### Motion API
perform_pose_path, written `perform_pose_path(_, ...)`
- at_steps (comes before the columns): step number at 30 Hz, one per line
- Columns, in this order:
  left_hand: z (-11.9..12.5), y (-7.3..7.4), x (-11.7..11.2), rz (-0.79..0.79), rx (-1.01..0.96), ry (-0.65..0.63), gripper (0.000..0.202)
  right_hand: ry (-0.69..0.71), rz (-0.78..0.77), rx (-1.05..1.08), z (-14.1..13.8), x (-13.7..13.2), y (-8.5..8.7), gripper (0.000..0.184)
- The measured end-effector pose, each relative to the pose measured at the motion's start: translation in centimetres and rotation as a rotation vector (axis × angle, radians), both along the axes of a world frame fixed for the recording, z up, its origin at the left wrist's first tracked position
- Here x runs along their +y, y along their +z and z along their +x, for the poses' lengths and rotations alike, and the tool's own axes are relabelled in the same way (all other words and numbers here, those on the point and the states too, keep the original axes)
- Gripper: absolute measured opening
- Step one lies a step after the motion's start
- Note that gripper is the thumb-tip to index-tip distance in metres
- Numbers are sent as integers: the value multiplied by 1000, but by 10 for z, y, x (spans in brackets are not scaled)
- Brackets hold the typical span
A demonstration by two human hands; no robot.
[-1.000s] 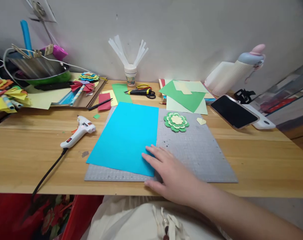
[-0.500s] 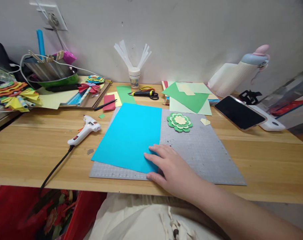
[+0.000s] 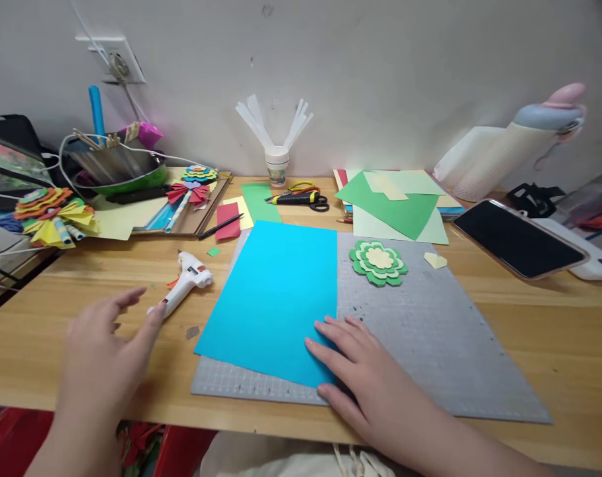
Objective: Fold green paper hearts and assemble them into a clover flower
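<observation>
A bright blue sheet of paper [image 3: 275, 291] lies on the left part of a grey cutting mat [image 3: 430, 351]. The fingers of my right hand [image 3: 365, 371] are spread flat on the sheet's lower right corner. At the left, my left hand [image 3: 112, 344] is slightly blurred, with thumb and fingers apart and nothing held. Its thumb is close to the handle of a white hot glue gun [image 3: 186, 281]; whether they touch I cannot tell. A layered green and cream paper flower [image 3: 379, 263] rests on the mat, right of the blue sheet.
Behind the mat are a craft knife [image 3: 293, 199], scissors [image 3: 320, 204], and a paper cup [image 3: 277, 165] of white sticks. Green paper sheets [image 3: 390, 205] lie at the back right, near a phone [image 3: 519, 238] and a bottle [image 3: 509, 152]. Finished paper flowers [image 3: 52, 212] sit at left.
My left hand has come into view at the left, beside the glue gun. My right hand stays on the blue sheet. The camera view has tilted up a little.
</observation>
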State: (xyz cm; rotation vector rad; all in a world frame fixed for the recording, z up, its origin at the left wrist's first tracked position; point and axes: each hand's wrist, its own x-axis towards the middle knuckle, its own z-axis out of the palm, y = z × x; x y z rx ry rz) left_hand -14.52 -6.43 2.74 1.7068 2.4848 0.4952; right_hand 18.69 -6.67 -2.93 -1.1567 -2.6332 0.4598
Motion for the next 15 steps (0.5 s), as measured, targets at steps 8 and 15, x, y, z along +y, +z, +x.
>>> perform_pose_path(8,-20,-16,16,-225,238,98,57,72,103,-60,1,4,4,46)
perform_pose_path(15,-28,-18,-2,10,365,167,64,117,92,-130,8,8,9,44)
